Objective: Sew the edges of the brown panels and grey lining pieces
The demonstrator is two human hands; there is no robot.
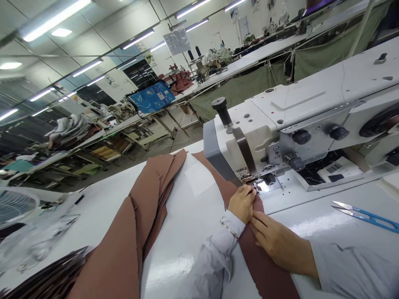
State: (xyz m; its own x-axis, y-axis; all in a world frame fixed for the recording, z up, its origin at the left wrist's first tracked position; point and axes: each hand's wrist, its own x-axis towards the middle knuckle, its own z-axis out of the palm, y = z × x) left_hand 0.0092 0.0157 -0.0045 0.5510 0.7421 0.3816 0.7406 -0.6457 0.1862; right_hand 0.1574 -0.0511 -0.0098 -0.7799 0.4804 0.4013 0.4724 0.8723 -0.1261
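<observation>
A long strip of brown fabric [264, 265] runs under the needle area of a white sewing machine [299, 120]. My left hand [241, 203] is closed on the fabric's edge, its fingertips right beside the presser foot [252, 182]. Just nearer to me, my right hand [277, 241] pinches the same edge, thumb and fingers together, almost touching the left hand. The fabric between the fingers is mostly hidden. Blue-handled thread snips [368, 216] lie on the table to the right of my right hand.
A pile of brown fabric pieces [124, 232] lies on the white table [174, 249] to the left, with dark strips [50, 274] at the lower left. A fan [18, 205] stands at the left edge. Behind are further sewing tables and a blue box [152, 97].
</observation>
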